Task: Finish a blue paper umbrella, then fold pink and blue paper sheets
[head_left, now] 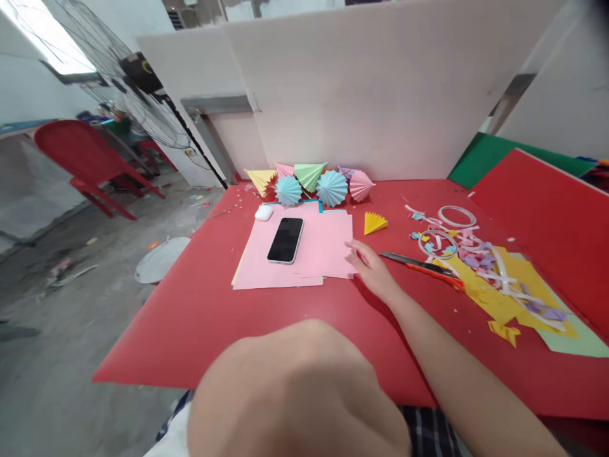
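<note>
My right hand (pixel 368 266) reaches over the red table, fingers stretched and slightly apart, fingertips at the right edge of a pink paper sheet (pixel 328 244). That sheet overlaps another pink sheet (pixel 259 270); edges of other colours show beneath. A phone (pixel 286 240) with a dark screen lies on the sheets. Right of the hand are scissors (pixel 428 266) with orange handles. Beyond it sits a yellow pleated paper piece (pixel 375 222). A large blurred skin-coloured shape (pixel 299 387), probably my left hand or arm, fills the bottom centre close to the camera; its fingers cannot be made out.
Several pleated paper cones (pixel 332 188) line the back against a pale panel (pixel 371 95). A white earbud case (pixel 263 212) is at the stack's far corner. Tape rings (pixel 457 216), paper scraps and yellow paper (pixel 490 298) lie right. A red chair (pixel 80 152) stands left.
</note>
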Motion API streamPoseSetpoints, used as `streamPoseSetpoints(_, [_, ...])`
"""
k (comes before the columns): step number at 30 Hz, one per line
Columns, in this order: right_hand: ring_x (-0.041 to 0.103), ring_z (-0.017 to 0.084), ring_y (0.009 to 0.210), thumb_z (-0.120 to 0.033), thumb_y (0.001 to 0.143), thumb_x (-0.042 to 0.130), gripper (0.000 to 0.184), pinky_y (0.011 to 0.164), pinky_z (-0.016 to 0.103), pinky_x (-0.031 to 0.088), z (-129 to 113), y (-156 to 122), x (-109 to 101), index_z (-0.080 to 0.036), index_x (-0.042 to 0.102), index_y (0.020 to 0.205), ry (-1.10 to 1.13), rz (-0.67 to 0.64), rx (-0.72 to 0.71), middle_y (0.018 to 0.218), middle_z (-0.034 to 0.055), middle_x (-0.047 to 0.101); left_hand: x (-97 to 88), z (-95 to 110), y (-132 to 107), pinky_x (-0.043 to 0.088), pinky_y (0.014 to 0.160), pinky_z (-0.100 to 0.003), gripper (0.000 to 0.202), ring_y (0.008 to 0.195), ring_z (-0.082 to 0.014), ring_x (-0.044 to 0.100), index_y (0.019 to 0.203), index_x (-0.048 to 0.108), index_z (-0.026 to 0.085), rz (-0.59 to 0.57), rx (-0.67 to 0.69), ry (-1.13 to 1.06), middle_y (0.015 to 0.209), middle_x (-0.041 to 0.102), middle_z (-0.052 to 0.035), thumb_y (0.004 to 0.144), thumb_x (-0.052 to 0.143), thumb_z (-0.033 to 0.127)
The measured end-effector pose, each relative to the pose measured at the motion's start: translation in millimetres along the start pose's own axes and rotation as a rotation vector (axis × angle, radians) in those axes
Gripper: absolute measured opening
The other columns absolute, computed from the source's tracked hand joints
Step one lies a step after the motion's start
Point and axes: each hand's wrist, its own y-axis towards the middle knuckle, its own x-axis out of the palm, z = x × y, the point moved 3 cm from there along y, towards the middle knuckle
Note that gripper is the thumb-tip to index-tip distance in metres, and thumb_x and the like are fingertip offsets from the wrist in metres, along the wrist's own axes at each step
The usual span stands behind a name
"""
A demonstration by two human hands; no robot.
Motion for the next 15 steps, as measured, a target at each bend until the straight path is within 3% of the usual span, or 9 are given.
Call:
streamPoseSetpoints(2, [0.046,0.022,0.121,-0.053,0.078,0.054,0.037,0.101,0.045,0.034,6,3,-16,-0.029,0.061,0.106,0.297,0.178,0.149,0.126,0.0032,0.055,-3.4,-15,21,0.05,0.06,-0.029,0.019,0.064,-0.0162,0.06,0.088,0.063,0.039,-0.044,0.021,-0.014,0.065,0.061,0.0043,0.079,0.048,0.043])
streamPoseSetpoints(5, [0.047,0.021,0.118,-0.049,0.073,0.061,0.027,0.097,0.044,0.039,7,3,-27,-0.03,0.064,0.091,0.609,0.255,0.312,0.119,-0.0003,0.059,4.4,-65,62,0.047,0.081,-0.03,0.031,0.09,-0.0171,0.059,0.106,0.057,0.029,-0.026,-0.059,0.047,0.098,0.064,0.0,0.084,0.045,0.046])
streamPoseSetpoints(6, [0.046,0.021,0.118,-0.048,0.072,0.061,0.025,0.096,0.043,0.04,5,3,-27,-0.03,0.064,0.088,0.679,0.251,0.345,0.117,-0.0008,0.059,12.6,-87,75,0.044,0.086,-0.033,0.04,0.099,-0.0204,0.056,0.115,0.052,0.027,-0.047,-0.151,0.124,0.109,0.061,-0.0027,0.082,0.048,0.049])
streamPoseSetpoints(9, [0.047,0.021,0.116,-0.047,0.072,0.062,0.024,0.093,0.043,0.042,2,1,-25,-0.029,0.065,0.086,0.792,0.227,0.392,0.11,0.0001,0.062,49.2,-150,100,0.04,0.091,-0.039,0.065,0.117,-0.029,0.046,0.133,0.036,0.023,-0.305,-0.538,0.319,0.129,0.047,-0.0122,0.077,0.052,0.052])
streamPoseSetpoints(10, [0.047,0.021,0.115,-0.047,0.072,0.062,0.024,0.092,0.043,0.043,2,1,-23,-0.028,0.065,0.086,0.814,0.219,0.399,0.108,0.0005,0.063,61.3,-163,105,0.041,0.091,-0.04,0.074,0.119,-0.0319,0.044,0.134,0.034,0.022,-0.367,-0.575,0.318,0.133,0.042,-0.0154,0.072,0.058,0.054])
streamPoseSetpoints(12, [0.049,0.021,0.112,-0.048,0.072,0.061,0.024,0.09,0.043,0.044,2,1,-20,-0.028,0.065,0.085,0.864,0.207,0.402,0.103,0.0006,0.065,80.1,-177,111,0.042,0.088,-0.042,0.087,0.119,-0.0353,0.044,0.136,0.03,0.022,-0.412,-0.6,0.322,0.137,0.036,-0.0185,0.064,0.064,0.058])
streamPoseSetpoints(15, [0.05,0.02,0.11,-0.048,0.074,0.059,0.024,0.088,0.042,0.046,3,3,-18,-0.027,0.065,0.085,0.961,0.175,0.393,0.098,0.0006,0.066,96.5,-179,114,0.045,0.083,-0.043,0.1,0.115,-0.0382,0.047,0.14,0.021,0.023,-0.417,-0.6,0.336,0.14,0.03,-0.0208,0.059,0.067,0.06])
